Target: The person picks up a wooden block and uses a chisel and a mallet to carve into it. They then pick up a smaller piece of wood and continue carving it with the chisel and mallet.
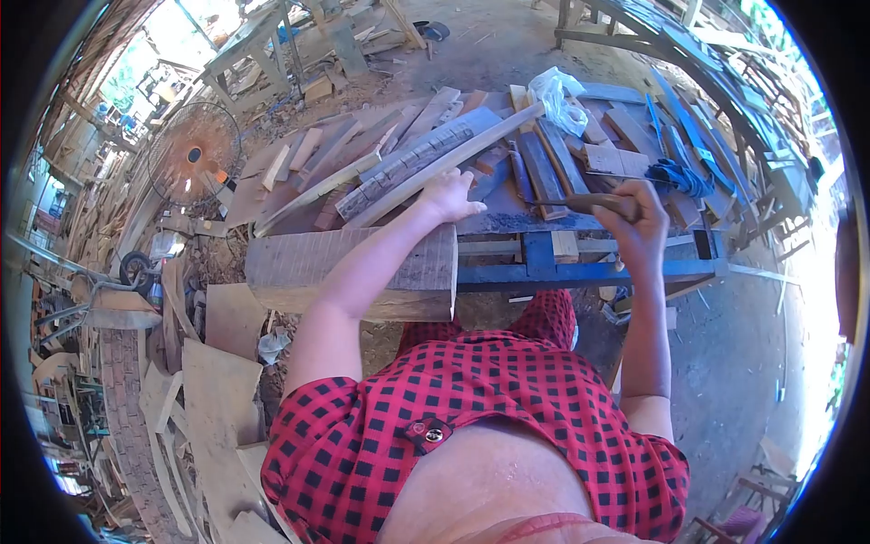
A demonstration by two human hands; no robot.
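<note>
My left hand (449, 196) reaches over the bench beside a long pale wooden strip (444, 167), thumb and fingers apart with nothing between them. Under my left forearm lies a thick wooden block (299, 263), its ridged top facing up and its end close to that hand. In my right hand (642, 225), raised over the front of the bench, is a brown wooden-handled tool (605, 203). Its thin end points left, above the dark wood pieces (539, 168). What kind of tool it is I cannot tell.
Many boards and offcuts cover the bench, with a plastic bag (558, 98) and a dark blue cloth (680, 178) among them. A blue metal frame (589, 270) runs along its front. At left stand a round fan (193, 156) and leaning boards (217, 390).
</note>
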